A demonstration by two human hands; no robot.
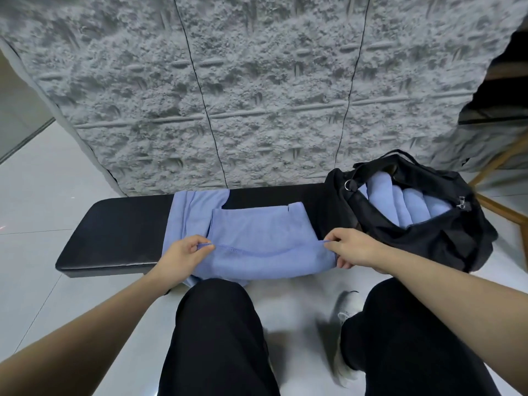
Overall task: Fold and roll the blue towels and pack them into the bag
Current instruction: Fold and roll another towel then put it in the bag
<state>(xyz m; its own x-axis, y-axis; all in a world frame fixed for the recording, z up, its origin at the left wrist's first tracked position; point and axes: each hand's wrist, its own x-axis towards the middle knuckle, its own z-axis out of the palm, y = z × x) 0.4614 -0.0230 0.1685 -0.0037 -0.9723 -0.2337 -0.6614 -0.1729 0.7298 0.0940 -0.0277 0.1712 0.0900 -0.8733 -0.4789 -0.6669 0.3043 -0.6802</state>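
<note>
The left hand [183, 254] and right hand [353, 250] each pinch one end of the towel's [257, 232] fold on the bench [120, 224]. Rolled towels [405, 204] fill the open bag [445, 241].

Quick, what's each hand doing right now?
Left hand: pinching the near edge of the blue towel.
Right hand: pinching the same towel's edge at the other end.

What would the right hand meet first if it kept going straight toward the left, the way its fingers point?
Probably only the flat blue towel that the right hand pinches, then the left hand at the opposite end; depth is uncertain.
</note>
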